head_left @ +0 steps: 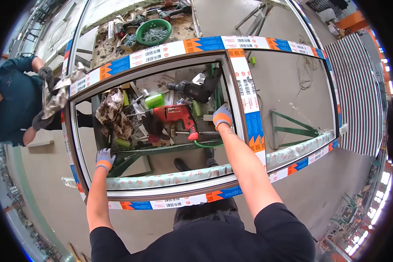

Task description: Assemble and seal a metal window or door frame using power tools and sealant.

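Note:
A large window frame [252, 114], wrapped in white, blue and orange protective film, lies in front of me, split by a crossbar into two openings. Both my hands wear grey gloves with orange cuffs. My left hand [104, 160] rests beside the inner left edge of the left opening, its fingers stretched forward and apart. Against the inner right edge of that opening, near the crossbar, lies my right hand [222, 117]; its fingers point away from me and seem to hold nothing. Whether glass fills the opening, I cannot tell.
Below the left opening lie a red power drill [174, 115], a black drill [196, 90], a bright green cylinder [154, 101] and crumpled film [114, 114]. A green bowl of screws [154, 33] stands beyond. At left, a gloved co-worker [14, 98] holds crumpled film. Corrugated sheeting [356, 94] lies right.

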Tool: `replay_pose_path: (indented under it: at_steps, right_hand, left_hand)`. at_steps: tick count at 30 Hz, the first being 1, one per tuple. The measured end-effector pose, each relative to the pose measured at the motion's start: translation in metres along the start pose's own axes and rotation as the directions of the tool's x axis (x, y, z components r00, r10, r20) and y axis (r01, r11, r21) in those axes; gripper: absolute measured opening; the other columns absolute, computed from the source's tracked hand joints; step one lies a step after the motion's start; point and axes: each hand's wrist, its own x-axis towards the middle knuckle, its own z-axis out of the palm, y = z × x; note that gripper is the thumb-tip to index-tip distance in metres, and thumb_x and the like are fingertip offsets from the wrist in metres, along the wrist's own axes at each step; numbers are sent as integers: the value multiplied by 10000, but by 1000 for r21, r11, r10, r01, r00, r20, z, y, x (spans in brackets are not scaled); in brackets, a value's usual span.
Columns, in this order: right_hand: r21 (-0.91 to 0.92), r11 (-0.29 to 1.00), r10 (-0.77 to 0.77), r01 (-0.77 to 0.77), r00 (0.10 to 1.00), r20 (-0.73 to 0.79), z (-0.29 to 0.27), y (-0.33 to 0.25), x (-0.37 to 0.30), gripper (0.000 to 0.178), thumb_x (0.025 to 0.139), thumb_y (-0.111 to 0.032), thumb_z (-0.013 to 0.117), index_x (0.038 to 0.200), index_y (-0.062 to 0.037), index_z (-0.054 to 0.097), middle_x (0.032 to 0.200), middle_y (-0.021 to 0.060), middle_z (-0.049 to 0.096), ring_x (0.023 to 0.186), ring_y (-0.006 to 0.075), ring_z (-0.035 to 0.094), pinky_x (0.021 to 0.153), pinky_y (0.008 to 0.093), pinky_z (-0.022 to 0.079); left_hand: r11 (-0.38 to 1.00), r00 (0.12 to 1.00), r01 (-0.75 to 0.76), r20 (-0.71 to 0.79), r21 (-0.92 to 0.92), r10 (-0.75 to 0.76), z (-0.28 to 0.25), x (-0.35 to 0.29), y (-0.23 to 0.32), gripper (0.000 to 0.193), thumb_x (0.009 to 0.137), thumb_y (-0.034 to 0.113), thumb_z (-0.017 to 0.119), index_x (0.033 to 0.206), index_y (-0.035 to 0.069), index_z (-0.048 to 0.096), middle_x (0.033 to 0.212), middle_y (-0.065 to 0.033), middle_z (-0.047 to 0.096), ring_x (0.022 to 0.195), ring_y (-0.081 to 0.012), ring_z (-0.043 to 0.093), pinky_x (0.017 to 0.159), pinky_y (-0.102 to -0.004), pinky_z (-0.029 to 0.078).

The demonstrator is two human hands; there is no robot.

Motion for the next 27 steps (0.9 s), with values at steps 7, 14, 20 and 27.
replay_pose_path:
  at_steps: [7, 14, 20, 27]
  right_hand:
    - [-244, 936, -223, 254, 964, 148, 15, 24, 14, 262, 825, -184, 617, 958, 35, 675, 1014, 270, 681, 937, 411, 670, 750, 478, 550]
    - [145, 987, 76, -74, 997, -6, 11, 9, 7, 446, 834, -238, 627, 1160, 59, 564, 1071, 278, 656, 935, 406, 670, 792, 474, 533]
    - [257, 966, 45, -13, 992, -120, 5, -1, -15, 867, 802, -250, 685, 1458, 106, 244, 1391, 334, 458, 1262, 412, 503, 1083, 422, 395]
    - [257, 966, 76, -31, 983, -169, -1, -8, -22, 829, 812, -256, 681, 1446, 94, 279, 1412, 321, 442, 1254, 422, 502, 1066, 430, 409]
  left_hand:
    - [949, 840, -210, -540, -235, 53, -52, -107, 89, 503, 859, 295, 655, 1256, 10, 533, 1297, -196, 546, 1228, -377, 488, 1113, -477, 330]
    - [781, 796, -363, -604, -508, -22, -117, -227, 211, 319, 825, 88, 627, 1140, 41, 619, 1168, -156, 625, 1150, -359, 557, 1063, -485, 380]
    - [768, 767, -380, -639, -516, -50, -115, -240, 251, 351, 811, 92, 631, 1160, 52, 615, 1203, -132, 620, 1179, -340, 550, 1073, -490, 373]
    - [793, 722, -362, -685, -491, -94, -95, -238, 265, 353, 807, 77, 610, 1157, 38, 615, 1208, -141, 622, 1183, -352, 553, 1075, -500, 373]
